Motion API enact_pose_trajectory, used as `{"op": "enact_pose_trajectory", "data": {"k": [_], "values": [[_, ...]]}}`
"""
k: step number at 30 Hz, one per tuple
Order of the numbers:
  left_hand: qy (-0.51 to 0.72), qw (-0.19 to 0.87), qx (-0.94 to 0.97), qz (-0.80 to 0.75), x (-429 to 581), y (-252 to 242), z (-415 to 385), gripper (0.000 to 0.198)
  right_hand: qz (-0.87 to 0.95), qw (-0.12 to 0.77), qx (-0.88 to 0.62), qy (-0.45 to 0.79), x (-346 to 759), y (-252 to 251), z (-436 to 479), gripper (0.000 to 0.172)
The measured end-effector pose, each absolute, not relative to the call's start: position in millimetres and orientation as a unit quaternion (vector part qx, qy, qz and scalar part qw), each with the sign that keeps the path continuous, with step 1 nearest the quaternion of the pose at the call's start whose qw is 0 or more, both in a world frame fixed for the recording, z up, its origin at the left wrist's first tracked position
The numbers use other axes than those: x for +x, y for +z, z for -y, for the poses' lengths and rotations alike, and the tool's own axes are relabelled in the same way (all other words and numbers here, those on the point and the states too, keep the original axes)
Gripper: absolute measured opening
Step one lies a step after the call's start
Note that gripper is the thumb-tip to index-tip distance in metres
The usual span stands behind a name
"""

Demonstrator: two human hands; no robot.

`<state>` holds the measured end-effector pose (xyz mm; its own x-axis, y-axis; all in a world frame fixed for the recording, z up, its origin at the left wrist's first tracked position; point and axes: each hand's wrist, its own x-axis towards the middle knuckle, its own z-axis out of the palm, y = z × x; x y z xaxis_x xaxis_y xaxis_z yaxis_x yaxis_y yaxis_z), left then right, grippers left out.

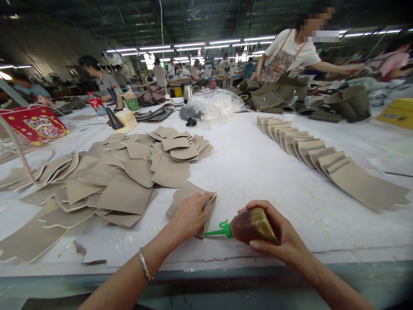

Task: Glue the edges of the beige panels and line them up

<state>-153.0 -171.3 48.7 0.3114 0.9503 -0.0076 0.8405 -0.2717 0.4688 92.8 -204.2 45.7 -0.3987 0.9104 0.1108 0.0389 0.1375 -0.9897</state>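
Observation:
My right hand [277, 232] is closed around a squeeze bottle [248, 226] with amber-brown liquid inside and a green nozzle. The bottle lies tilted almost level, its nozzle tip pointing left at the near edge of a taupe leather piece [182, 198]. That piece rests on the white table, with its right-hand edge turned up or folded. My left hand [190, 215] grips the piece along this edge, fingertips on the fold; part of the piece is hidden beneath the hand.
A loose heap of similar taupe pieces [119, 189] covers the left side. On the right, an overlapping row of pieces [322, 157] fans toward me. Plastic bags [216, 105], dark olive leather items [274, 97] and a red bag [35, 122] lie farther back. A person in an apron [280, 56] stands across the table.

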Motion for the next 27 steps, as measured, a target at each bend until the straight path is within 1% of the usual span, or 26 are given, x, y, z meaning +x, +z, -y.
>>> {"op": "enact_pose_trajectory", "data": {"k": [2,6,10,12,18,21,27], "values": [[0.138,0.198,0.786,-0.569,-153.5,48.2,171.6,0.043,0.641,0.403,-0.372,0.537,93.1,45.5,202.5,0.054],[0.141,0.203,0.786,-0.567,-153.9,47.8,172.1,0.042,0.644,0.431,-0.402,0.488,94.0,44.1,198.7,0.053],[0.133,0.206,0.787,-0.566,-153.2,49.2,171.8,0.042,0.637,0.402,-0.359,0.551,91.5,44.9,201.7,0.055],[0.129,0.208,0.785,-0.569,-152.9,49.7,171.3,0.042,0.638,0.393,-0.349,0.562,91.5,45.1,200.8,0.054],[0.12,0.208,0.788,-0.567,-152.5,50.2,169.0,0.043,0.664,0.441,-0.41,0.443,101.5,40.8,175.5,0.053],[0.117,0.208,0.788,-0.568,-152.1,50.7,167.6,0.043,0.672,0.455,-0.418,0.407,104.4,39.5,171.0,0.053],[0.127,0.219,0.787,-0.563,-152.0,50.6,166.6,0.045,0.691,0.396,-0.369,0.479,105.7,42.3,182.6,0.053]]}}
